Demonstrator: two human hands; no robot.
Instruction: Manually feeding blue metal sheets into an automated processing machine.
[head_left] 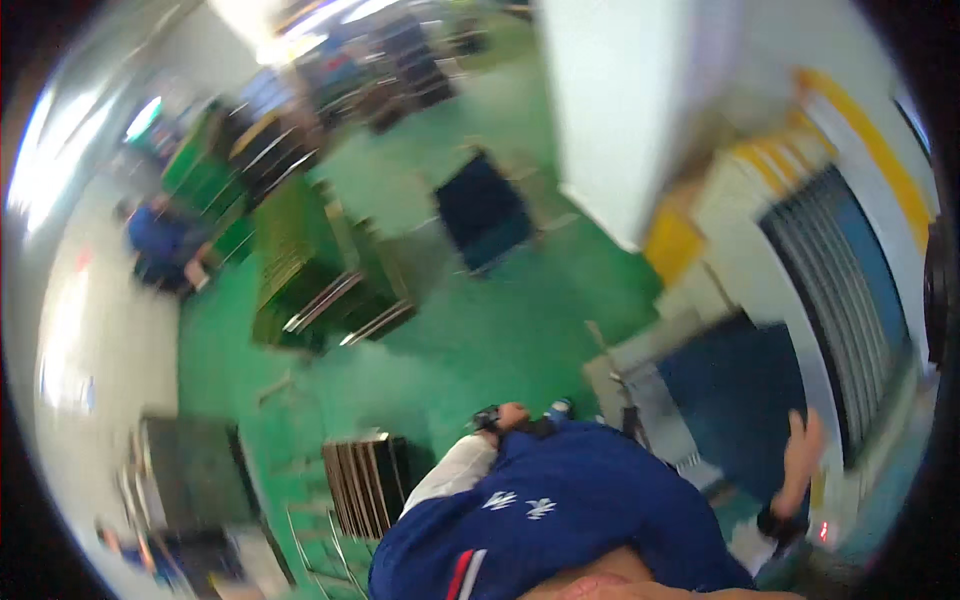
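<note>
Floor (450, 350) everywhere through the middle of the frame, smooth and green, the whole room smeared by blur! A white pillar (610, 110) drops down from the top, right of centre; beyond it a pale machine (745, 205) fills the right side, its ribbed front (835, 290) dark and tilted. Over at centre left, green stacks (300, 250), and past them, upper left, a co-worker (165, 240) in blue, apparently seated. Down to the lower right, to the piece nearest the hands: a dark blue panel (740, 385), seemingly flat beside a pale surface (685, 420). Looks stiff and board-like, probably light enough for two hands, not obviously fragile; it reads matt, so I'd guess little slip. Best grip? Opposite edges, thumbs on top, I'd say. Right hand (800, 455) by its right edge: fingers stretched upward, a gap between them, nothing seen in them, contact impossible to call. Left hand (512, 415), by the blue jacket (590, 490) just below frame centre: too blurred, can't tell how far it's curled or what it holds.
</note>
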